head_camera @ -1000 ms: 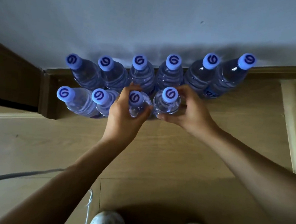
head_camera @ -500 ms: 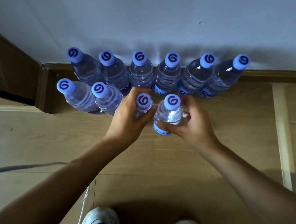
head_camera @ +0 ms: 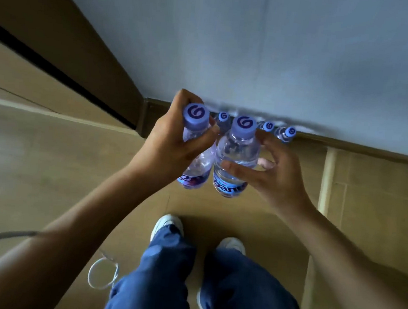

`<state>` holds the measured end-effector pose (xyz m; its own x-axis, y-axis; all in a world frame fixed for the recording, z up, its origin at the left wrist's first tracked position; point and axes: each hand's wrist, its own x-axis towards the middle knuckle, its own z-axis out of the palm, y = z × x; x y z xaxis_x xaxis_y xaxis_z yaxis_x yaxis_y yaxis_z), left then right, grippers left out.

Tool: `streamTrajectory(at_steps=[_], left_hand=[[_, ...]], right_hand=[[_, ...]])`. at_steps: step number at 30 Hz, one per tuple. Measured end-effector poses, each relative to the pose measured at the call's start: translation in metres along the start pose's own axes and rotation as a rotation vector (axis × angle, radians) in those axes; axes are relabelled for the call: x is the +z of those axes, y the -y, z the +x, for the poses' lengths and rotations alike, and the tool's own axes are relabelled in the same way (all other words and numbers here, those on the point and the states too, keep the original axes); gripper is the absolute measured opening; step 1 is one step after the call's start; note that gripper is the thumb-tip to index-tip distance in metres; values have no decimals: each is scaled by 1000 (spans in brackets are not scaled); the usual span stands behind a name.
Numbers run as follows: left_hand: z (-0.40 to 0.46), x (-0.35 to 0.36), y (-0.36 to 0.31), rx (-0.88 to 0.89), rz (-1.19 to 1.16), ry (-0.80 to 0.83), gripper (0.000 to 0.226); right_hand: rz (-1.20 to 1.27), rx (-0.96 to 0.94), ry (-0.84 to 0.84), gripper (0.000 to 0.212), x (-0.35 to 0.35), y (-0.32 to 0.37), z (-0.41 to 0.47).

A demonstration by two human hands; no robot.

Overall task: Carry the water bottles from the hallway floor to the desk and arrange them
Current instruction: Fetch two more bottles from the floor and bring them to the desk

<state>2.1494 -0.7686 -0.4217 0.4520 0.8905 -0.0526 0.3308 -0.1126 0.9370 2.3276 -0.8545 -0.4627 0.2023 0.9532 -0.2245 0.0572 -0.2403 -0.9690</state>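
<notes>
The person is standing in the hallway, looking straight down, and is holding two water bottles side by side in front of their body, well above the floor (head_camera: 47, 164). The left hand (head_camera: 171, 148) is wrapping its fingers round the neck and shoulder of the left bottle (head_camera: 195, 158), just under its purple cap. At three o'clock from it, touching or nearly so, the right bottle (head_camera: 236, 157) is sitting in the right hand (head_camera: 278, 176), whose thumb is pressing across the front of the clear body while the fingers are curling round the far side. Both bottles are hanging roughly upright, their caps tipping slightly toward the wall (head_camera: 282, 49).

At twelve o'clock from the hands, down along the skirting board, the remaining bottles (head_camera: 268, 126) are standing in their cluster. Only three small caps are showing past the hands; the rest are hidden behind them, so I cannot tell how many are left. At six o'clock the person's white shoes (head_camera: 167, 225) and blue jeans are filling the lower view, and a loop of white cable (head_camera: 101, 276) is lying on the floor at about seven o'clock.

As I judge it, the job is only beginning: two bottles are lifted and ready for carrying, no desk is in view, and the whole walk, the setting down, the arranging and further trips for the floor cluster are all lying ahead.
</notes>
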Motion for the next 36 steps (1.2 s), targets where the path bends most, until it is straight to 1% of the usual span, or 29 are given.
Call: streamTrajectory(at_steps=[7,9,12,15,17,21,24,31,35,36], left_hand=[[-56,-111,-177,-39,38,-187,31],[-70,-143,-216,-52,50,-246,29],[-98,-193,-265,-65,72,-332,26],[-130,-240,-298,-85,109,-454,24],[-155,-274,-313,-83,143,-534,23],[-213,-342,-329,-74,182,-632,24],[-260,-393,-335,-84,227,-700,25],[-358,-506,-337,-117,261,-887,24],[-395,-559,-328,-143,268,-985,24],[-402,-573,-322,-157,267,-1013,25]], right_hand=[[-14,-87,103,48,29,215,-48],[-29,-132,146,44,42,264,-56],[-51,-173,214,45,71,331,-71],[-90,-225,301,45,109,387,-87],[-103,-254,375,43,141,419,-99],[-33,-227,495,40,211,462,-124],[-35,-237,582,44,272,485,-145],[-86,-324,670,41,414,526,-186],[-105,-307,764,53,488,544,-192],[-103,-305,783,52,508,549,-191]])
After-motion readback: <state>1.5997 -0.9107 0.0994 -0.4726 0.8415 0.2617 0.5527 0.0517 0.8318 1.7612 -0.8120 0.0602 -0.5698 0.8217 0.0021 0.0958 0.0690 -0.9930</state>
